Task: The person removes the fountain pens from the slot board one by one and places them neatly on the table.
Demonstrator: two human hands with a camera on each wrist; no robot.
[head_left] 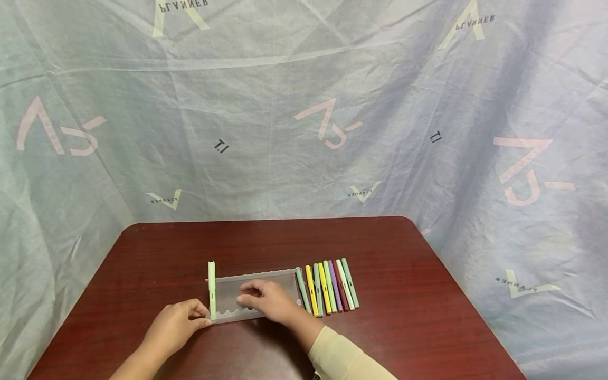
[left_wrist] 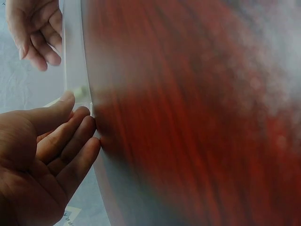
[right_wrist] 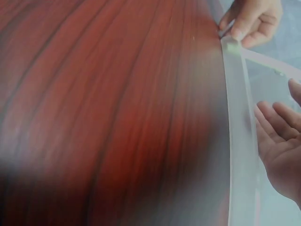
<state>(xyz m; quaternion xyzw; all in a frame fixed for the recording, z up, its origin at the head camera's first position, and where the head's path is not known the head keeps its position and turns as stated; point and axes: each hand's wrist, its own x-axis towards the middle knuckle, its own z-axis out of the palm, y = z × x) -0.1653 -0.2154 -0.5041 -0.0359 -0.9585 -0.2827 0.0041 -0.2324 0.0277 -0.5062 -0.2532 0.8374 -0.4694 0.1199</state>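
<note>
A clear plastic tray (head_left: 228, 290) with scalloped long edges lies on the table. At its left end a light green pen (head_left: 211, 287) lies across it, its far end sticking out past the back edge. My left hand (head_left: 177, 323) pinches the tray's near left corner, right beside that pen; in the left wrist view the thumb and fingertips (left_wrist: 81, 112) meet at the corner. Over the middle of the tray is my right hand (head_left: 269, 301), fingers loosely bent, with nothing in it. The right wrist view shows this hand (right_wrist: 282, 146) palm up beside the tray wall (right_wrist: 240, 117).
Right of the tray lies a row of several capped pens, among them a yellow pen (head_left: 311, 290), a purple pen (head_left: 335, 285) and a white pen (head_left: 348, 285). The dark red wooden table (head_left: 418, 316) has a grey printed cloth (head_left: 271, 132) hanging behind it.
</note>
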